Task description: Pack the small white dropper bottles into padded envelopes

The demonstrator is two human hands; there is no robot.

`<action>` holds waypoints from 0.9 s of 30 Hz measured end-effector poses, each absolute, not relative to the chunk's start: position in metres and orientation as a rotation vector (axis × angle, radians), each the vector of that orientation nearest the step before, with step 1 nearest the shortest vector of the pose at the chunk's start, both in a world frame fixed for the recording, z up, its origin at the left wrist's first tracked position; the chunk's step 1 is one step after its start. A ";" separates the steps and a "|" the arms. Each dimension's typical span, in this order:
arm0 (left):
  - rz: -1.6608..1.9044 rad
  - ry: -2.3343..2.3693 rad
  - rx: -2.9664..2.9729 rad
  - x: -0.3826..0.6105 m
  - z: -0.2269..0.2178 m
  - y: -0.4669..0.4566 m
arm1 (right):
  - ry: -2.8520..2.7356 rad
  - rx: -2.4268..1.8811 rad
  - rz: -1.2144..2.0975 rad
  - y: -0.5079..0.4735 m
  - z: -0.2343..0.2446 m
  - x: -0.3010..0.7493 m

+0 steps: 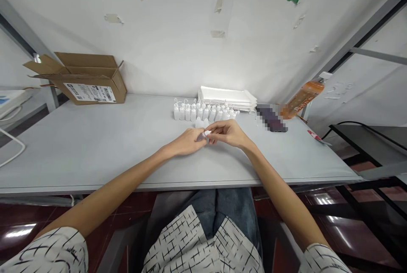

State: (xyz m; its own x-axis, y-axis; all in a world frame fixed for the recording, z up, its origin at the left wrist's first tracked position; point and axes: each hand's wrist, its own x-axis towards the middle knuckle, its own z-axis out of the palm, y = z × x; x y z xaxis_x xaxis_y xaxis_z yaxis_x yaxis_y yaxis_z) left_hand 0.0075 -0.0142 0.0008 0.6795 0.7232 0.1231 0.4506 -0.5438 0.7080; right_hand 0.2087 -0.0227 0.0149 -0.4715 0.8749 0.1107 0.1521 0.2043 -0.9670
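My left hand (190,141) is wrapped round a small white plastic bottle (201,137), most of it hidden by the fingers. My right hand (228,133) pinches the white cap (207,132) at the bottle's top. Whether the cap sits fully on the neck cannot be made out. Just beyond my fingers are a couple of other small white pieces (201,123), partly covered. Behind them stand several small white bottles (193,114) in close rows, many with looped cap straps.
A stack of white trays (227,96) lies behind the bottles. An open cardboard box (92,82) stands at the back left of the grey table (95,146). To the right are a blurred dark phone-like object (272,118), an orange drink bottle (303,98) and a red-and-white packet (314,136).
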 end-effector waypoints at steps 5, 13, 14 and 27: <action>0.497 0.918 2.272 0.006 -0.002 -0.012 | -1.917 -1.075 1.111 -0.023 0.016 0.205; 0.482 0.970 2.280 0.008 -0.004 -0.011 | -2.100 -1.172 0.843 -0.021 0.009 0.199; 0.476 0.970 2.278 0.008 -0.003 -0.011 | -2.102 -1.185 0.811 -0.021 0.009 0.199; 0.493 0.900 2.208 0.008 0.000 -0.012 | -2.001 -1.090 1.038 -0.023 0.020 0.207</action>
